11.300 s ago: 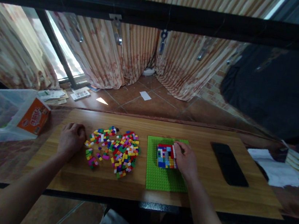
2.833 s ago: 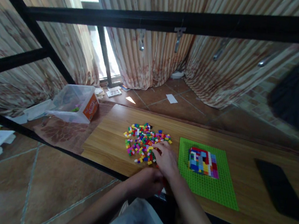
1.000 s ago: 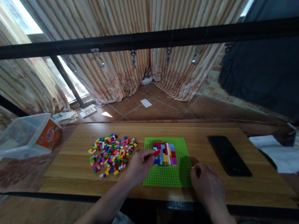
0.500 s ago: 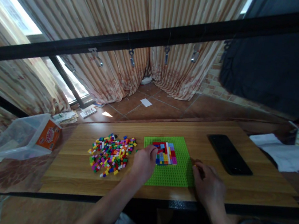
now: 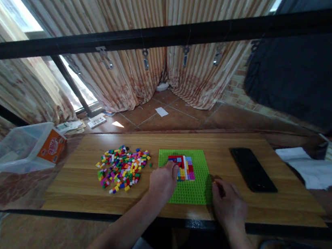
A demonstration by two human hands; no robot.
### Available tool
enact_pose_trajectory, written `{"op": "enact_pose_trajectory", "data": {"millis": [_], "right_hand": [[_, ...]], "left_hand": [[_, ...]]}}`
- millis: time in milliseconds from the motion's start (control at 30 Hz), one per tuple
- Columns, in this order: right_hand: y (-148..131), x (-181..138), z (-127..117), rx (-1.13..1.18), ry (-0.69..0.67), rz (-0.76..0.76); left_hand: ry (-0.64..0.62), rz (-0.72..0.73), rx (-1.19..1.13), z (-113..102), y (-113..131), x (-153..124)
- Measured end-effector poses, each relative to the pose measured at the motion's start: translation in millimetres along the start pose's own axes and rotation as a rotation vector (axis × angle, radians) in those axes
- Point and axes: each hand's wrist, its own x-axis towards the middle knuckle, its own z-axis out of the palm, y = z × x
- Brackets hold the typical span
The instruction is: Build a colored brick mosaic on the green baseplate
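Note:
A green studded baseplate [image 5: 191, 195] lies on the wooden table, bearing a flat patch of colourful building bricks [image 5: 190, 169] in red, white, yellow, blue and purple. My left hand [image 5: 163, 180] is over the left side of this patch, its fingers closed and pointing down onto the bricks. Whatever is under those fingertips is hidden. By the baseplate's right edge rests my right hand [image 5: 229, 203], fingers curled with thumb and forefinger close together. Something small and yellowish may show at its fingertips, too small to name. Left of the plate spreads a pile of loose small bricks [image 5: 123, 168].
A black phone [image 5: 252, 170] lies on the table [image 5: 75, 186] to the right. White papers [image 5: 311, 170] are beyond the right end. On the left stands a clear plastic bin [image 5: 19, 148] with an orange label. A black bar [image 5: 165, 38] with hanging metal clips crosses ahead.
My left hand has shifted slightly right and further over the brick patch, covering more of its left side. My right hand stays beside the plate's edge. The whole view has moved a little.

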Motion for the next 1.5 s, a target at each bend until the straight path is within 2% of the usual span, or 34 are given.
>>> {"op": "enact_pose_trajectory", "data": {"millis": [133, 300, 400, 567, 733, 900, 1033, 1267, 1500], "right_hand": [[3, 1, 0, 0.033, -0.013, 0.014], [-2, 6, -7, 0.237, -0.066, 0.103], [-27, 10, -13, 0.34, -0.106, 0.093], [-84, 19, -8, 0.407, -0.111, -0.07], [-112, 24, 14, 0.258, -0.082, -0.138], [-116, 22, 25, 0.079, -0.025, -0.202], [-115, 20, 30, 0.01, 0.009, -0.203], [-108, 20, 32, 0.085, 0.03, -0.224], [-104, 25, 32, 0.073, -0.04, -0.25]], "left_hand": [[-0.041, 0.035, 0.055, -4, 2, -2], [-0.092, 0.045, 0.097, -8, 5, -1], [-0.087, 0.054, 0.083, -8, 6, -2], [-0.096, 0.026, 0.059, -8, 3, -5], [-0.078, 0.004, 0.016, -4, -11, -9], [-0.032, 0.008, -0.074, 6, -24, -12], [-0.041, 0.007, -0.142, 9, -27, -13], [-0.038, 0.012, -0.248, 8, -30, -13], [-0.034, 0.018, -0.303, 9, -32, -13]]}}
